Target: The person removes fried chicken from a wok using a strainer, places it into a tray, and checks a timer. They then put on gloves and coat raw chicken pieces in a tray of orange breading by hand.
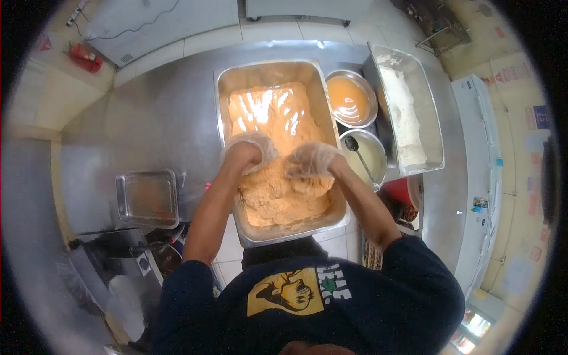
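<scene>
A deep rectangular steel pan (340,204) stands in front of me, holding an orange, crumbly flour-like mix (278,204). Its far part has a smooth, glossy surface with bright reflections. Both my hands wear clear plastic gloves and work inside the pan. My left hand (257,149) reaches down into the middle of the mix, and its fingers are mostly hidden. On the right side, my right hand (310,160) curls over a lumpy, coated clump (312,184), blurred by motion; what lies inside the coating cannot be made out.
Right of the pan stand a round bowl of orange liquid (348,97), a bowl of pale liquid (370,155) with a dark ladle (352,144), and a long steel bin (435,127) of white powder. A shallow tray (148,222) lies left on the steel table (168,112).
</scene>
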